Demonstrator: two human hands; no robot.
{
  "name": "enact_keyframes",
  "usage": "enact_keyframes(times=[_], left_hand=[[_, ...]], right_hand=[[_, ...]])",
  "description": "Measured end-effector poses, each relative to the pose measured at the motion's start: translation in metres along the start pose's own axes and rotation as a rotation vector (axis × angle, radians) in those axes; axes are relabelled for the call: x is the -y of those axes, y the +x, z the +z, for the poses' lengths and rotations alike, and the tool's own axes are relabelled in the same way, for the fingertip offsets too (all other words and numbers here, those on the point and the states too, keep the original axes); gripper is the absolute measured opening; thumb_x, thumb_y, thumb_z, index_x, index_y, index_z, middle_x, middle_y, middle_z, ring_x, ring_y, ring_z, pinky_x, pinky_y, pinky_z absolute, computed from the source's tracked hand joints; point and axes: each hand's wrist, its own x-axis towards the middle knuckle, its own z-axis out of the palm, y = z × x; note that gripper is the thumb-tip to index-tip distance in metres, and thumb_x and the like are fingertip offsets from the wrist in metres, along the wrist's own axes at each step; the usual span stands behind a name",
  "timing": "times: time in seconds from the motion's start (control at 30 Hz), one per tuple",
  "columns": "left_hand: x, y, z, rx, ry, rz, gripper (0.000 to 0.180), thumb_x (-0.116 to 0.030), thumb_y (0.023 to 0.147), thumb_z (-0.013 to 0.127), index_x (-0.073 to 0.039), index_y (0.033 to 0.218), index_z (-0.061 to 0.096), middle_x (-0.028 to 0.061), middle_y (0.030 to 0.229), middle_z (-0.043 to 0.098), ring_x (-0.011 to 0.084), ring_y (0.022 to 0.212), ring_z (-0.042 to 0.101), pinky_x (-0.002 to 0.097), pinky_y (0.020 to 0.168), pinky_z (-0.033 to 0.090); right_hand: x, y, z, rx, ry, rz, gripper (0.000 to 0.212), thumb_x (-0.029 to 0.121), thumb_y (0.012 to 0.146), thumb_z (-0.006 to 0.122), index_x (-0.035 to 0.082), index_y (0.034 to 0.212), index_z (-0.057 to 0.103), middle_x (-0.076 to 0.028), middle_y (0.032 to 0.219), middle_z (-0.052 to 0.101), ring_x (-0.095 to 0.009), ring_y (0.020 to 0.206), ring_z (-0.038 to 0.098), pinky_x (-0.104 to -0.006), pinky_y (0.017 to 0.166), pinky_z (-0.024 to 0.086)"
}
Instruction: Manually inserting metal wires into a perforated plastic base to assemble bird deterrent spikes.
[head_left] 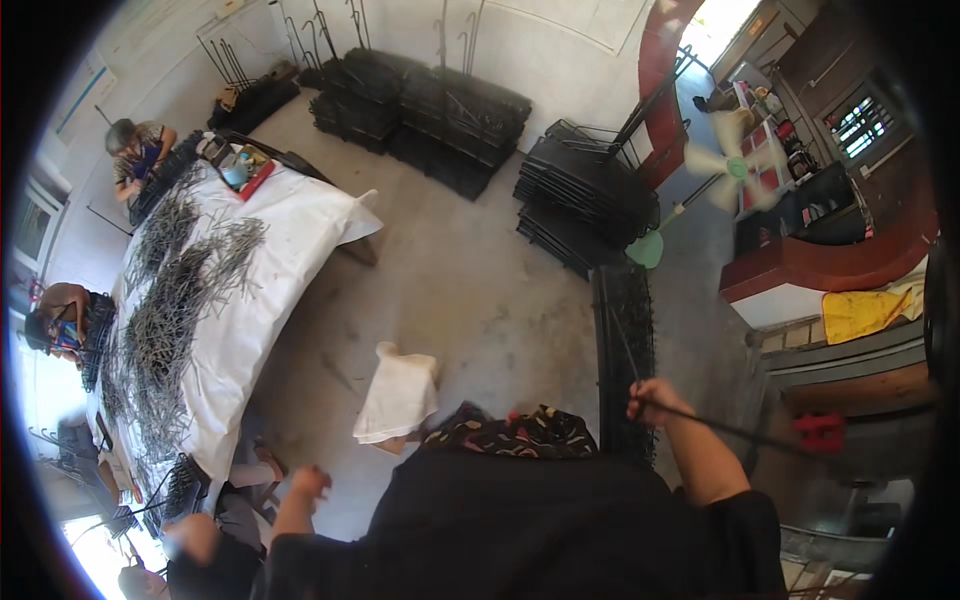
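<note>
My right hand (655, 400) is closed round a long thin black rod (740, 432), which runs off to the right past my forearm. A thinner dark length also slants up from the fist, over a stack of black racks (625, 350) on the floor; whether it is the same rod I cannot tell. My left hand (312, 483) hangs out to the left near the table edge, fingers loosely bent and apart, with nothing visible in it. A white cloth (398, 392) lies over something low between my hands, on the floor side of my patterned lap cloth (530, 432).
Left, a white-covered table (295, 250) bears heaps of thin metal rods (165, 320); several people sit along it. Black rack stacks (440, 120) line the far wall, more (580, 195) stand ahead right. A fan (735, 165) and a yellow cloth (865, 315) are at right.
</note>
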Motion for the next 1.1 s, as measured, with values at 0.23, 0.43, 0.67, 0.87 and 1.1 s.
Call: enact_keyframes(times=[0.23, 0.43, 0.67, 0.87, 1.1], left_hand=[[-0.211, 0.082, -0.178, 0.059, 0.609, 0.002, 0.032, -0.026, 0.079, 0.072, 0.002, 0.095, 0.068, 0.0201, 0.084, 0.069, 0.033, 0.077, 0.068, 0.0448, 0.07, 0.055], [-0.321, 0.227, -0.375, -0.459, 0.375, -0.037, 0.059, -0.035, 0.07, 0.08, 0.003, 0.11, 0.062, 0.0265, 0.105, 0.065, 0.0374, 0.101, 0.063, 0.043, 0.088, 0.05], [-0.579, 0.406, -0.678, -0.94, 0.277, 0.403, 0.037, -0.033, 0.084, 0.061, -0.001, 0.104, 0.058, 0.0207, 0.107, 0.063, 0.0389, 0.103, 0.058, 0.0474, 0.09, 0.047], [-0.758, 0.476, -0.792, -0.885, -0.013, 0.42, 0.044, -0.042, 0.093, 0.053, 0.0, 0.103, 0.064, 0.0255, 0.106, 0.064, 0.0402, 0.103, 0.06, 0.0483, 0.088, 0.047], [-0.701, 0.456, -0.762, -0.723, -0.144, 0.479, 0.045, -0.038, 0.098, 0.045, 0.003, 0.084, 0.056, 0.0301, 0.087, 0.058, 0.0489, 0.088, 0.054, 0.0519, 0.074, 0.043]], right_hand=[[0.015, 0.02, -0.058, -0.112, -0.042, 0.184, 0.007, 0.008, 0.074, 0.063, 0.006, 0.075, 0.056, -0.007, 0.063, 0.052, -0.024, 0.053, 0.051, -0.0423, 0.056, 0.049], [0.096, 0.14, 0.005, -0.214, 0.072, 0.523, 0.009, 0.014, 0.081, 0.066, 0.006, 0.084, 0.063, -0.007, 0.072, 0.06, -0.022, 0.065, 0.059, -0.0371, 0.062, 0.053], [0.158, 0.235, 0.09, -0.164, -0.033, 0.495, 0.035, 0.037, 0.095, 0.057, 0.004, 0.103, 0.066, -0.007, 0.09, 0.068, -0.021, 0.08, 0.065, -0.0347, 0.073, 0.054], [0.341, 0.373, 0.22, 0.078, -0.061, 0.487, 0.043, 0.05, 0.097, 0.047, 0.01, 0.087, 0.058, -0.003, 0.058, 0.045, -0.017, 0.054, 0.044, -0.0309, 0.052, 0.035], [0.483, 0.525, 0.341, 0.157, -0.258, 0.342, 0.043, 0.047, 0.1, 0.041, 0.01, 0.081, 0.054, 0.0, 0.051, 0.037, -0.014, 0.045, 0.035, -0.03, 0.049, 0.034]])
